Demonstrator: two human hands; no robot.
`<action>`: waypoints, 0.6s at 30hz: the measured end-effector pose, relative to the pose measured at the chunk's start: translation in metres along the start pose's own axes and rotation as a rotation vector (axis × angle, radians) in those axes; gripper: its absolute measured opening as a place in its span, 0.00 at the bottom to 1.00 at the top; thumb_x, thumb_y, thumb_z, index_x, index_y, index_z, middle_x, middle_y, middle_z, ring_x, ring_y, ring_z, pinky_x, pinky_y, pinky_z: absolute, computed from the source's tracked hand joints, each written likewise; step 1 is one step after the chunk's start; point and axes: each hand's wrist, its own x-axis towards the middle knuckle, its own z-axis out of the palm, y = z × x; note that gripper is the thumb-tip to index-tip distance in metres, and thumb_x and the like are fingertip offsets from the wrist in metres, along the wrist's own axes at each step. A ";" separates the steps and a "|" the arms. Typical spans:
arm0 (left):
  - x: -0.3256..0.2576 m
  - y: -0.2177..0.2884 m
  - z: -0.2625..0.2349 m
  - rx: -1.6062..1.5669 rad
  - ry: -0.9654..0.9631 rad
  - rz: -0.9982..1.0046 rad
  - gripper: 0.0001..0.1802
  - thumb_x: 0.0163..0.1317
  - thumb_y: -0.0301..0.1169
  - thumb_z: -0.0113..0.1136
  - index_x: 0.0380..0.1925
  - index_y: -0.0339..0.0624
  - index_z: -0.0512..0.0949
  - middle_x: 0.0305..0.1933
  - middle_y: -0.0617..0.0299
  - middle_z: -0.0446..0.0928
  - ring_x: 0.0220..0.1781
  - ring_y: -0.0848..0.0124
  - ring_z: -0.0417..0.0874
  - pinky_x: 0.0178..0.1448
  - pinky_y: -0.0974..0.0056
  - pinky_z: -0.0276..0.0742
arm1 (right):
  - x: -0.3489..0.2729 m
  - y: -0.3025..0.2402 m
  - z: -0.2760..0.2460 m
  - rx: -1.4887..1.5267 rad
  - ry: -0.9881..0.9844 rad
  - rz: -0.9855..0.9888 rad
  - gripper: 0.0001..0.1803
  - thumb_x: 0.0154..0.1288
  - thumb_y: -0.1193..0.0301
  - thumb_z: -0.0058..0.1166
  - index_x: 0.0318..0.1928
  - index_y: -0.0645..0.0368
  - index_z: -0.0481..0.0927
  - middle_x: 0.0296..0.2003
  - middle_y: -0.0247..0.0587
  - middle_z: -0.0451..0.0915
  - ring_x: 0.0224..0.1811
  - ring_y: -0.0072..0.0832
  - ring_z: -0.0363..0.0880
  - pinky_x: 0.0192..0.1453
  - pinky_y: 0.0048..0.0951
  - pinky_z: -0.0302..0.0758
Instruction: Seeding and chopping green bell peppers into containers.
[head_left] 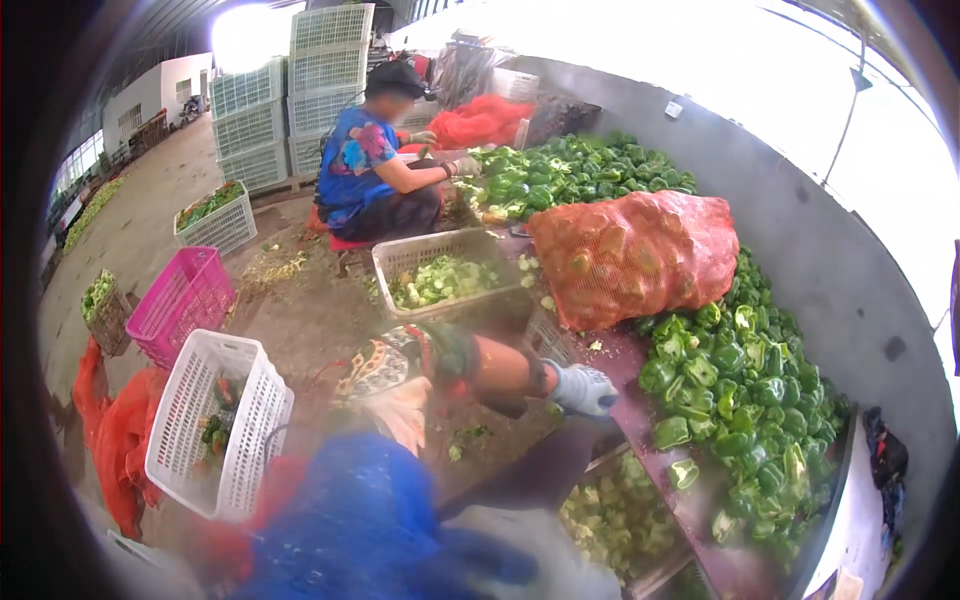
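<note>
My left hand (pixel 584 390), in a light blue and white glove, is closed at the near edge of the reddish sorting table (pixel 625 375). Whatever its fingers hold, if anything, is hidden. My right hand (pixel 545 555), in a pale glove, is smeared by motion at the lower edge, so its fingers cannot be read. Beside it, below the table edge, a crate holds pale green pepper cores (pixel 620 515). On the table lies a heap of green bell peppers (pixel 750 400), several cut open. A full red mesh sack (pixel 635 255) rests on the heap.
Ahead, a seated co-worker (pixel 365 165) in a blue flowered top handles peppers. Crates stand on my left: a white one (pixel 205 430), a pink one (pixel 185 300) and one with pepper scraps (pixel 450 280). Tall crate stacks (pixel 328 90) rise behind. A grey wall (pixel 820 220) borders the heap.
</note>
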 end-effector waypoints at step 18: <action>0.017 0.044 0.035 -0.426 0.227 0.052 0.12 0.61 0.25 0.59 0.44 0.36 0.79 0.34 0.56 0.79 0.33 0.67 0.80 0.43 0.63 0.77 | -0.110 -0.068 0.018 -0.020 0.175 -0.445 0.18 0.64 0.69 0.56 0.52 0.64 0.76 0.44 0.47 0.81 0.46 0.35 0.80 0.52 0.33 0.76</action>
